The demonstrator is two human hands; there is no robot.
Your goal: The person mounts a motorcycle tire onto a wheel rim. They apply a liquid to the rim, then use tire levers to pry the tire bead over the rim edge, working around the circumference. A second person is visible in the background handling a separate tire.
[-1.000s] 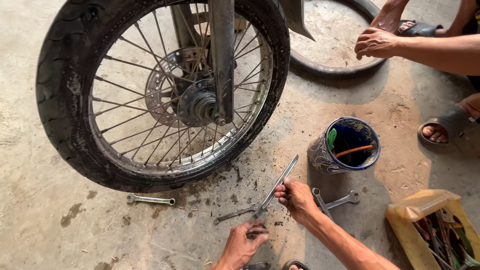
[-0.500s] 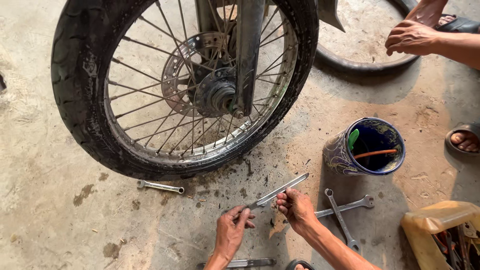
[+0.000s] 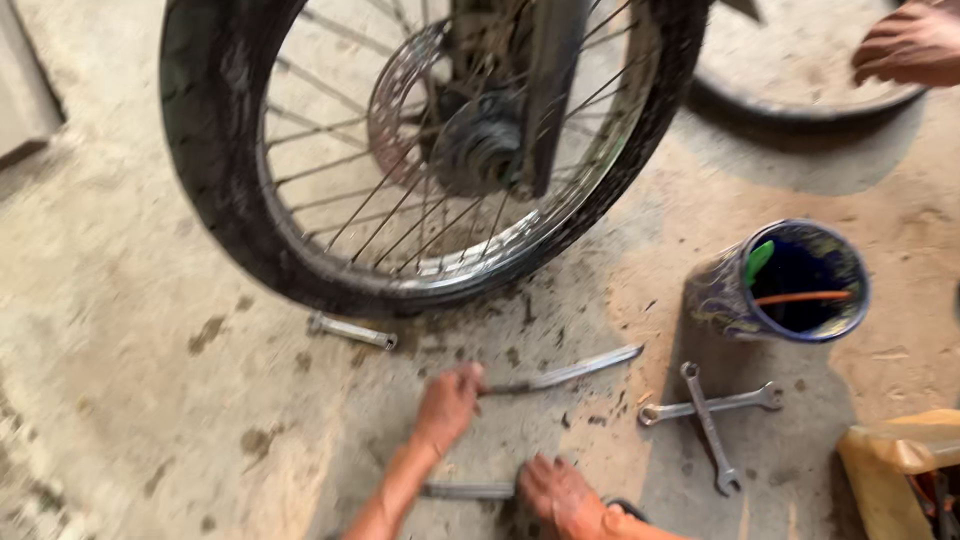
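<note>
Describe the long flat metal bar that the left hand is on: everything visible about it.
The flat metal bar is a slim, silvery-grey strip, slightly curved, blurred by motion. It lies nearly level, low over the dirty concrete floor, below the spoked wheel. Its far end points right; the left hand grips its near end. Nothing else touches it.

Shiny metal tyre lever (image 3: 565, 375), rough concrete floor (image 3: 120, 330)
</note>
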